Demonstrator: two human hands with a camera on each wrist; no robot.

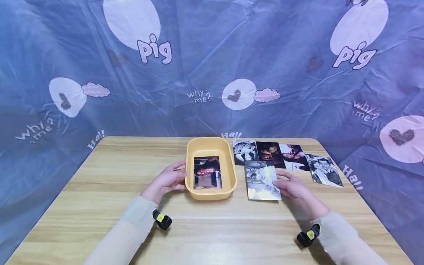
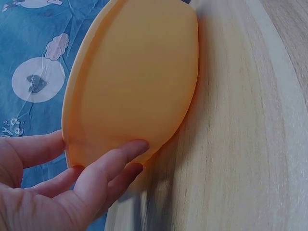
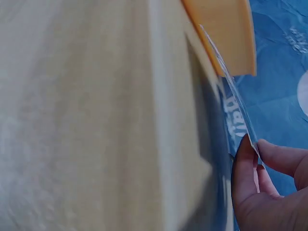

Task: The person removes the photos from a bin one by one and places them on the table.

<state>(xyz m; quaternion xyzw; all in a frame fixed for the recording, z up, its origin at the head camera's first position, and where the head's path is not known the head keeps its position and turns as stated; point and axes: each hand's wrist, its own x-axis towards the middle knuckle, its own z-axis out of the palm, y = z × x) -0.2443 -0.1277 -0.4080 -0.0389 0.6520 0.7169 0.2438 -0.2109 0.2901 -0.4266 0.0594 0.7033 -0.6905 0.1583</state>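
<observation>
Left hand [image 1: 169, 177]: I see fingers spread, tips touching the yellow tray [image 1: 212, 195].
Right hand [image 1: 294, 188]: I watch fingers pinch the grey photo [image 1: 262, 183], right of the tray.
Tray: 1 dark photo [image 1: 207, 173] inside.
Row: 4 photos [image 1: 269, 151] on the table [image 1: 218, 235].

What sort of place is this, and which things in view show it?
Probably an indoor tabletop set up for filming: a wood-grain table, a printed blue cloth hung behind it, and small black devices at both wrists.
</observation>
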